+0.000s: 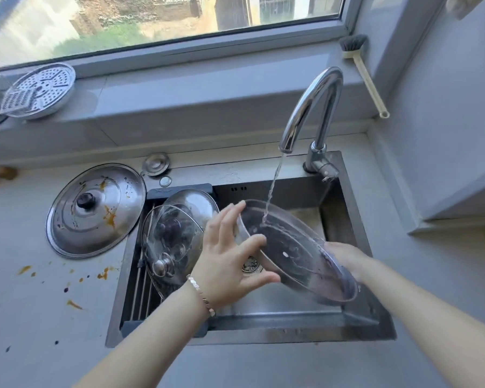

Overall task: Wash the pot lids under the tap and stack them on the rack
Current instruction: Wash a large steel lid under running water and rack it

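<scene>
A clear plastic lid point(297, 250) tilts over the sink point(356, 323), its hollow side up, and water from the chrome tap point(311, 107) falls into it. My left hand point(230, 256) holds its left rim with fingers spread, thumb under the edge. My right hand point(345, 257) grips the lower right rim, mostly hidden behind the lid. On the rack point(143, 292) at the sink's left lean a glass lid point(171, 242) with a steel knob and a steel lid point(196, 203) behind it. A large steel lid point(95, 210) with orange stains lies on the counter.
Orange and dark splashes dot the counter point(53, 289) left of the sink. A perforated steamer plate point(39, 91) leans on the window sill at the left. A dish brush point(361, 68) leans in the right corner. A small steel cap point(156, 164) lies behind the sink.
</scene>
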A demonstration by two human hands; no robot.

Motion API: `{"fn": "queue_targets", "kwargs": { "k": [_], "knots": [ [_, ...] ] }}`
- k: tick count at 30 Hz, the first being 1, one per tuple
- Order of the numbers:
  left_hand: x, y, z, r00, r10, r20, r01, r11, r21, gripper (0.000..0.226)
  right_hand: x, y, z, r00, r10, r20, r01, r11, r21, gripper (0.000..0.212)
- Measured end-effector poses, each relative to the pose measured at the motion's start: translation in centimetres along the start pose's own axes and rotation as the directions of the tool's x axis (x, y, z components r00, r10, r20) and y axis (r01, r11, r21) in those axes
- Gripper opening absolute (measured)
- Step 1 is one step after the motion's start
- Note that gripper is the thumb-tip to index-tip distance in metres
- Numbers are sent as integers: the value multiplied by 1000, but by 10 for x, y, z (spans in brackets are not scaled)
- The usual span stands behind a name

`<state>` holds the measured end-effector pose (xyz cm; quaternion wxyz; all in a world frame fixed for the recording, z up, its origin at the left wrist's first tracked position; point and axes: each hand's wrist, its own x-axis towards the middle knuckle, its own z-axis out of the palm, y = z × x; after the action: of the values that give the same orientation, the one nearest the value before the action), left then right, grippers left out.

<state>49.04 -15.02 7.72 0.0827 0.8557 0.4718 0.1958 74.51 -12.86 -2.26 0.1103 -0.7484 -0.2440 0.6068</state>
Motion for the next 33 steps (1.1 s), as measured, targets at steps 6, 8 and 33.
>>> {"fn": "queue_targets", "kwargs": {
  "k": [6, 8, 33],
  "knots": [
    [4, -2, 6, 946, -250, 205, 321, 805, -499, 45, -19, -46, -45, 983, 168, 77, -163, 985, -63, 17],
    [3, 1, 16, 872, -453, 185, 470, 666, -580, 35, -22, -63, -57, 984, 125, 125, -133, 989, 61, 31],
    [107, 19, 33, 498, -800, 336, 696, 137, -705, 45, -6, -116, -12, 892, -294, -343, 379, 901, 211, 45]
  ]
}}
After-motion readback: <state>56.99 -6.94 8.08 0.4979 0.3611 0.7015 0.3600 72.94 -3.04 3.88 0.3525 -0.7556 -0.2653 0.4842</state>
